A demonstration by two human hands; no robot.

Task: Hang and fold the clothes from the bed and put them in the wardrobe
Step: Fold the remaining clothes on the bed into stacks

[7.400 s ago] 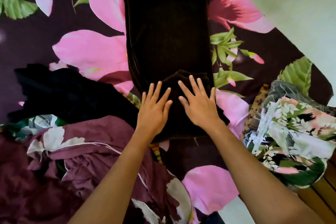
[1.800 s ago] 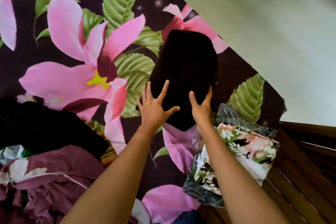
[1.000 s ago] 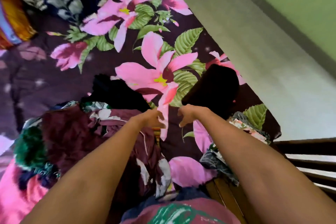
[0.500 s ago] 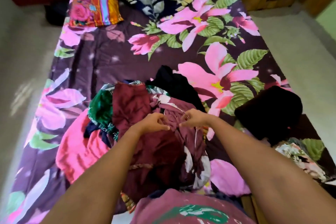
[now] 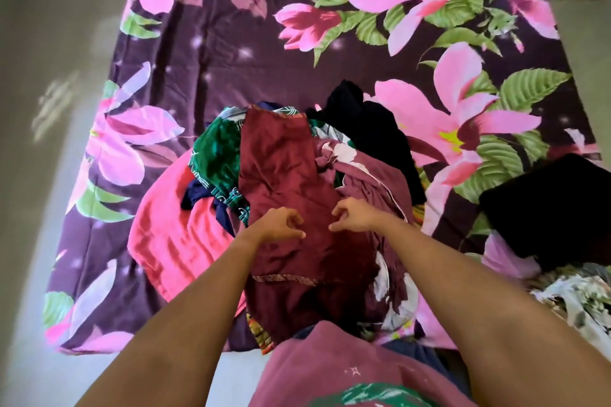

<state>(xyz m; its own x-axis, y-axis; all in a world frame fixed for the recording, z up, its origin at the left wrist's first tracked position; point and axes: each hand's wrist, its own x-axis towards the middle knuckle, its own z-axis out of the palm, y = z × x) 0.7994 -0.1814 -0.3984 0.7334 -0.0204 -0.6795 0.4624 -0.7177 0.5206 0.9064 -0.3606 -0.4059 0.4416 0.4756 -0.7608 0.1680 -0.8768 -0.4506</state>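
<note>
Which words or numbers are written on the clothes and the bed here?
No text here can be read.
Green garment: pale marks along its lower edge might be letters, but they are too blurred to read.
Pink shirt on the person: a green print and a small white star, no readable letters.
Bedsheet: only flowers and leaves, no words.
</note>
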